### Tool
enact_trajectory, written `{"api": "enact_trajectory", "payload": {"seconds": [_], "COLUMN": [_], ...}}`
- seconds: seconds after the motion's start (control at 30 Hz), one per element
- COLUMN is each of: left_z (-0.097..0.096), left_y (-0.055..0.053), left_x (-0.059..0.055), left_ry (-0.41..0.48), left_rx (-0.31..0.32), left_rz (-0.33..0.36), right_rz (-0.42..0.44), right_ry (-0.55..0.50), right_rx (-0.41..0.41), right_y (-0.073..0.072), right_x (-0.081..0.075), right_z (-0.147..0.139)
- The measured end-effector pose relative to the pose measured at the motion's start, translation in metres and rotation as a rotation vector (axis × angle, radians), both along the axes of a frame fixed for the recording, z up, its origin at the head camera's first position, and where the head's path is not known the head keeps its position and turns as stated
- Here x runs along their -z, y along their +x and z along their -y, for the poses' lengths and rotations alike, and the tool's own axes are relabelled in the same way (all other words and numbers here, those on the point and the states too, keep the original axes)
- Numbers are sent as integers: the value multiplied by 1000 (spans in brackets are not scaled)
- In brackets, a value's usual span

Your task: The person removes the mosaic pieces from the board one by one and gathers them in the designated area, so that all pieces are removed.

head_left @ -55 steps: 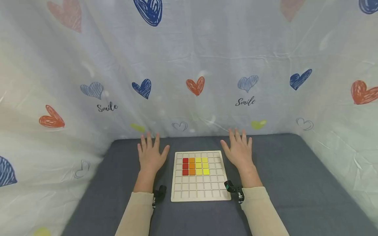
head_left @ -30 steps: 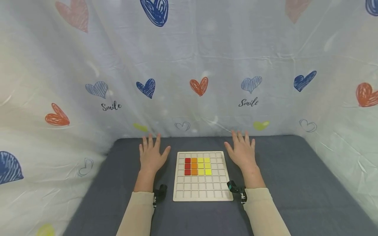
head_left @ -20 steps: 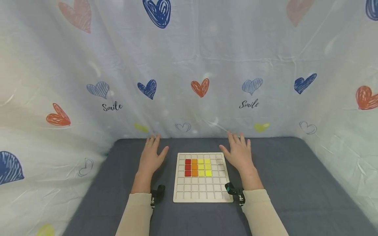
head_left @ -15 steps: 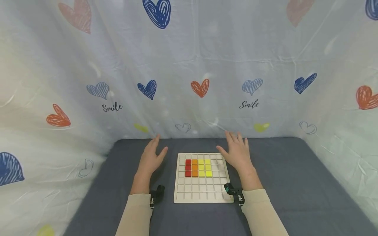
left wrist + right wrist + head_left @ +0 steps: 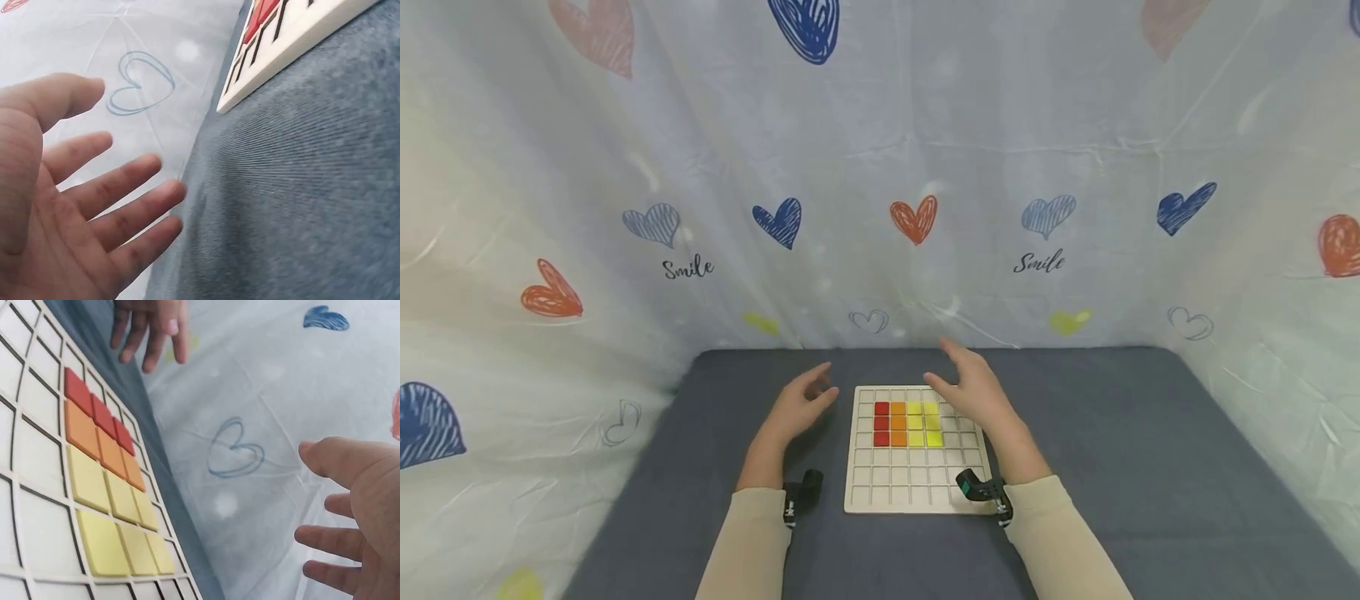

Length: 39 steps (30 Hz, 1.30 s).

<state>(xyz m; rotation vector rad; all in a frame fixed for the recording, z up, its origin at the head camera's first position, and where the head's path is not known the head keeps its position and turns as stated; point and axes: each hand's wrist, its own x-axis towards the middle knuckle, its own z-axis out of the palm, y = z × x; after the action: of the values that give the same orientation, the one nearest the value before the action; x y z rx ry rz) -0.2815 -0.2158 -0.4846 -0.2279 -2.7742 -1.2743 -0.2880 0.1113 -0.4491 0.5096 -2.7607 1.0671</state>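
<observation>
Two cream sleeves [image 5: 752, 542] reach in from six o'clock over a grey cloth [image 5: 1112, 433]. Between them lies a white grid board [image 5: 914, 487] — its far rows hold red tiles [image 5: 882, 422], orange tiles [image 5: 898, 422] and yellow tiles [image 5: 924, 422]. The left hand [image 5: 796, 408] is raised at the board's nine o'clock edge, fingers spread and loosely bent, holding nothing. The right hand [image 5: 973, 392] hovers over the board's one o'clock corner, fingers spread, also holding nothing. Behind — a heart-printed sheet [image 5: 880, 208].
</observation>
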Motion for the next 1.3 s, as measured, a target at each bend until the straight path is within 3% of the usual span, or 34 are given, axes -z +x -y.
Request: {"api": "enact_trajectory", "payload": {"seconds": [0.23,0.37,0.53,0.77,1.03,1.3], "left_z": [-7,-11,-12,-12,-15,-13], "left_y": [-3,-5,-7,-6,-5,-7], "left_x": [9,15,19,20,22,23], "left_ry": [60,116,125,134,145,181], "left_rx": [92,121,160,220,187,185], "left_rz": [85,144,210,370,377,391], "right_rz": [36,43,31,-22,-53,-161], "right_ry": [-1,49,145,340,336,273], "right_rx": [-75,-128,-177,-146,-135,-155], "right_y": [1,3,7,8,10,4], "right_x": [8,19,30,46,47,51], "right_z": [28,44,60,73,74,76]}}
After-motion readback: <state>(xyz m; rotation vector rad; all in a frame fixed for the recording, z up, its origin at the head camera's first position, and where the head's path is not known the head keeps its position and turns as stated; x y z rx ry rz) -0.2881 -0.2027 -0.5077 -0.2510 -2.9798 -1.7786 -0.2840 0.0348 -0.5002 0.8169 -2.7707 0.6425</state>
